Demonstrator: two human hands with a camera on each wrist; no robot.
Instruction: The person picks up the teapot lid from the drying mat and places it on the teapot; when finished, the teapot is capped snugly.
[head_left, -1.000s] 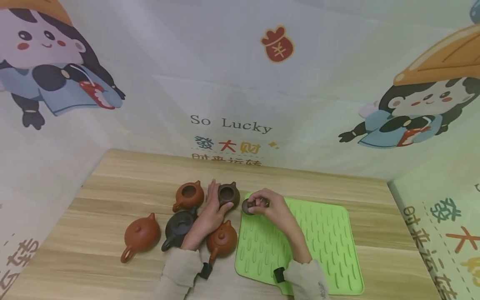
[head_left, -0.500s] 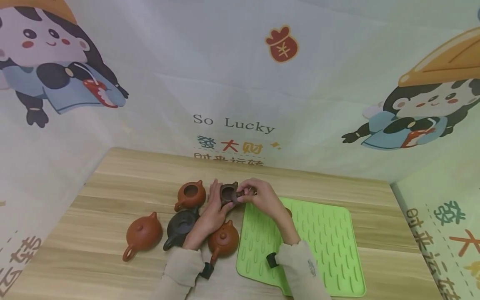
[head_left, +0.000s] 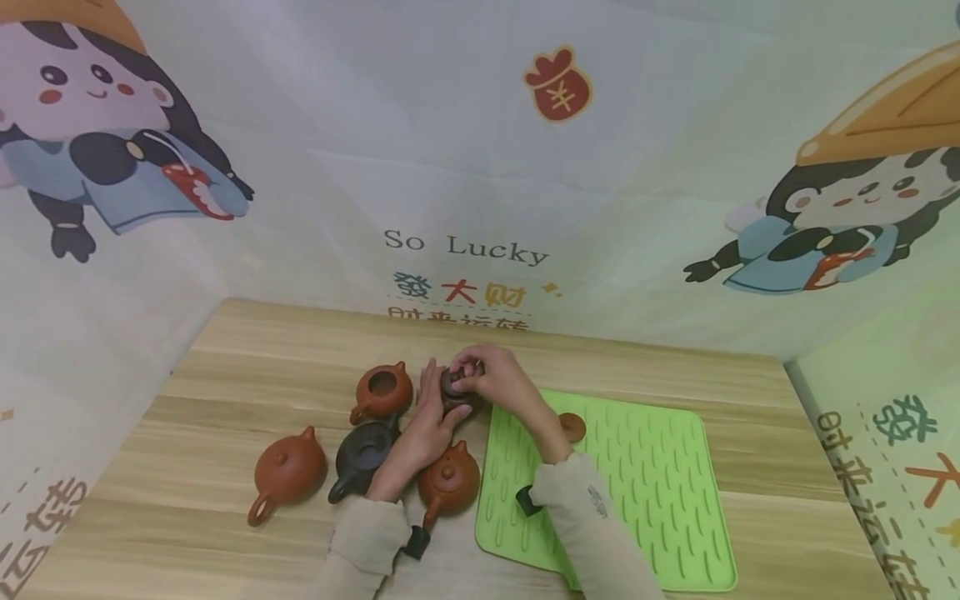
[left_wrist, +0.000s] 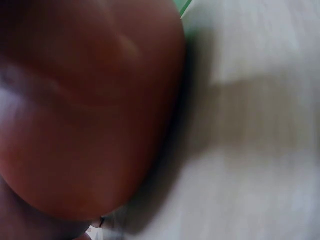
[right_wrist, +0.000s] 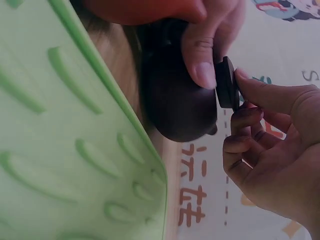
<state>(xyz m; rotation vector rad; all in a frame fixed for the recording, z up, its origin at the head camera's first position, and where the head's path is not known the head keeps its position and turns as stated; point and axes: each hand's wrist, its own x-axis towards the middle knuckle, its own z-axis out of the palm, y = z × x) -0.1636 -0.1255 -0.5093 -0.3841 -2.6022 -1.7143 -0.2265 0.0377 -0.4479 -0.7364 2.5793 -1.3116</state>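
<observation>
A dark brown clay teapot [right_wrist: 180, 110] stands at the back middle of the table. My left hand [head_left: 425, 429] holds it from the left, thumb at the near side of its rim and fingers along the far side. Between thumb and fingers, my right hand [head_left: 495, 379] pinches a dark round teapot lid [right_wrist: 226, 85]. In the right wrist view the lid is right at the teapot's mouth, beside my left thumb. The head view has the lid over the opening, mostly covered by the right fingers.
Around the left arm stand a lidless orange teapot [head_left: 401, 402], a black teapot [head_left: 363, 454] and two reddish teapots, one near [head_left: 450, 487] and one far left [head_left: 288, 471]. An orange lid [head_left: 572, 427] lies on the green ridged mat [head_left: 645, 500] at right.
My right hand has carried the dark lid left from the green mat to over the dark teapot's mouth. The orange lid on the mat has come into view. The left hand stays put.
</observation>
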